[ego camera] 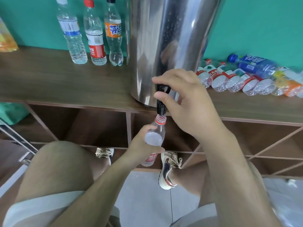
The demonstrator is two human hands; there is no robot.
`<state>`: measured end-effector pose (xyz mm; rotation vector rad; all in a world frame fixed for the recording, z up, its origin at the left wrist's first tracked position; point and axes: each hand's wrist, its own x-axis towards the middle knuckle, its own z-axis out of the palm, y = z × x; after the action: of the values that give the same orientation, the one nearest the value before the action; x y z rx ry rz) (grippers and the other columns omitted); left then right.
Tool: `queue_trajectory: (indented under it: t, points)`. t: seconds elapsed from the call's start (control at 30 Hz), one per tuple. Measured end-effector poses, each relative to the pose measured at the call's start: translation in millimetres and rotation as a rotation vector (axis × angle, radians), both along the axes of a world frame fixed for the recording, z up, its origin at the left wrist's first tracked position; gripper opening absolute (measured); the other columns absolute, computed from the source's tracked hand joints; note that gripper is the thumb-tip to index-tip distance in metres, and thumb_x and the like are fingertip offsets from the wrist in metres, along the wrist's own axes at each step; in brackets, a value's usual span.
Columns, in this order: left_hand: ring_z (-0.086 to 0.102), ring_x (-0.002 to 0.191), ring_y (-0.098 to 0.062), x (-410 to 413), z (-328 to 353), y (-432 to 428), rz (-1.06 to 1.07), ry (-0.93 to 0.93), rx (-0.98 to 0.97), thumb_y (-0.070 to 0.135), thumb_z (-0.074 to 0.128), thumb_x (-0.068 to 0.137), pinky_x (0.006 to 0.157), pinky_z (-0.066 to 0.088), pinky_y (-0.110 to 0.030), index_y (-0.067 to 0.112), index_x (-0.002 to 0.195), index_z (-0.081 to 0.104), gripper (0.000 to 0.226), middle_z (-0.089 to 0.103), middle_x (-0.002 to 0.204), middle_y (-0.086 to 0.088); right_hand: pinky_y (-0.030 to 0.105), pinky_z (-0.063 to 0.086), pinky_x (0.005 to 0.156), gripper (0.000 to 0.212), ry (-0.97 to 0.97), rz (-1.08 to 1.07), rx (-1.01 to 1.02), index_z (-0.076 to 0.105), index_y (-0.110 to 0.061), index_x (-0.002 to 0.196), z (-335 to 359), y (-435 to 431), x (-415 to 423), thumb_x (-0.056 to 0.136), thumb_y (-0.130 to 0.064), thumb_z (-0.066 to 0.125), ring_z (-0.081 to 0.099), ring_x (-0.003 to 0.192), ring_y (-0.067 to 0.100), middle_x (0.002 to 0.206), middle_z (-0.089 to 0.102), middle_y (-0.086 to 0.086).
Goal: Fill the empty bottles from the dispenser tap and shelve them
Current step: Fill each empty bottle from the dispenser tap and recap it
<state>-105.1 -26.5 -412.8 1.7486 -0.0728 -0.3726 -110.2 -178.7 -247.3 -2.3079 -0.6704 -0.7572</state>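
A person's left grip (139,145) wraps the body of an uncapped clear bottle (158,128) and holds it tilted, its mouth just under the black spout of the tap (161,104). The right grip (186,102) pinches the tap's handle between thumb and fingers. The tap juts from the base of a steel dispenser (164,38) that stands at the front edge of the wooden table (65,79). Whether water is running cannot be told, nor how full the bottle is.

By the look of it, the job is in its early part. Three capped bottles stand upright in a row on the table to the left of the dispenser: a blue-labelled one (72,33), a red-labelled one (95,40) and an orange-labelled one (114,33). All seem to hold clear liquid, so they are probably filled already. To the right of the dispenser lies a pile of bottles on their sides (237,81), close-packed and apparently empty, so most of the filling likely lies ahead. No bottle shows in the open shelf compartments (98,126) beneath the table. If those are where the bottles belong, shelving has yet to begin.
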Motion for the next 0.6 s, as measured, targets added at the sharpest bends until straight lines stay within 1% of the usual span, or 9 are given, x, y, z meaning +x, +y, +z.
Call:
queue_trajectory:
  t: [0.03,0.1,0.17,0.2,0.27,0.33,0.4,0.53,0.6]
  points:
    - [0.059,0.113,-0.013,-1,0,0,0.001,0.001,-0.01,0.014,0.095,0.068,0.09,0.052,-0.032,0.041,0.129,0.051,0.08,0.059,0.121,0.014,0.011,0.035,0.098,0.028,-0.005,-0.024,-0.02,0.074,-0.019,0.125,-2,2,2,0.098,-0.012,0.071,0.053,0.108,0.016,0.118,0.065,-0.005]
    - [0.06,0.11,-0.011,-3,1,1,0.001,0.005,-0.016,0.012,0.094,0.069,0.085,0.051,-0.027,0.041,0.129,0.051,0.079,0.06,0.119,0.015,0.018,0.039,0.093,0.034,0.038,-0.077,-0.042,0.071,-0.019,0.128,-2,4,5,0.097,-0.005,0.068,0.051,0.099,0.011,0.113,0.065,-0.003]
    - [0.06,0.11,-0.011,-4,1,1,-0.001,0.009,-0.023,0.012,0.094,0.07,0.086,0.053,-0.029,0.042,0.13,0.051,0.08,0.06,0.12,0.014,0.018,0.041,0.083,0.037,0.117,-0.091,-0.063,0.067,-0.021,0.133,1,4,5,0.098,-0.008,0.068,0.05,0.083,-0.002,0.108,0.062,-0.005]
    - [0.06,0.111,-0.012,-4,1,1,-0.002,0.012,-0.027,0.012,0.094,0.069,0.089,0.054,-0.03,0.042,0.13,0.051,0.08,0.06,0.12,0.013,0.016,0.041,0.079,0.036,0.153,-0.083,-0.083,0.067,-0.023,0.132,2,3,6,0.098,-0.012,0.071,0.052,0.077,-0.001,0.107,0.062,-0.006]
    - [0.06,0.11,-0.01,-4,2,0,-0.007,0.014,-0.023,0.011,0.093,0.07,0.087,0.053,-0.028,0.04,0.131,0.05,0.08,0.059,0.12,0.014,0.012,0.041,0.075,0.029,0.2,-0.073,-0.099,0.07,-0.024,0.123,4,3,9,0.096,-0.016,0.074,0.055,0.076,0.001,0.103,0.063,-0.006]
    - [0.059,0.107,-0.008,-5,4,-1,-0.019,0.009,-0.009,0.013,0.093,0.072,0.08,0.05,-0.023,0.04,0.132,0.048,0.079,0.058,0.119,0.016,0.013,0.042,0.075,0.02,0.2,-0.068,-0.07,0.071,-0.02,0.112,5,4,12,0.094,-0.011,0.074,0.054,0.076,-0.002,0.097,0.065,-0.004]
    - [0.058,0.107,-0.009,-5,5,-1,-0.022,0.007,-0.01,0.013,0.092,0.073,0.079,0.048,-0.022,0.041,0.133,0.047,0.08,0.057,0.119,0.016,0.015,0.042,0.074,0.016,0.171,-0.063,-0.066,0.072,-0.017,0.105,2,4,13,0.093,-0.008,0.073,0.052,0.076,-0.004,0.094,0.065,-0.003]
    - [0.058,0.105,-0.008,-5,5,0,-0.008,0.017,-0.017,0.012,0.092,0.073,0.074,0.046,-0.018,0.042,0.13,0.048,0.078,0.058,0.117,0.017,0.016,0.043,0.077,0.011,-0.005,-0.046,-0.06,0.074,-0.01,0.102,-11,-1,9,0.095,-0.003,0.07,0.055,0.081,0.004,0.09,0.065,0.0]
    - [0.059,0.106,-0.009,-4,6,1,0.002,0.015,-0.016,0.013,0.093,0.072,0.074,0.046,-0.018,0.042,0.129,0.047,0.079,0.058,0.118,0.017,0.014,0.045,0.079,0.015,-0.118,-0.026,-0.028,0.075,-0.005,0.1,-20,-1,5,0.094,0.007,0.069,0.058,0.085,-0.004,0.087,0.065,0.002]
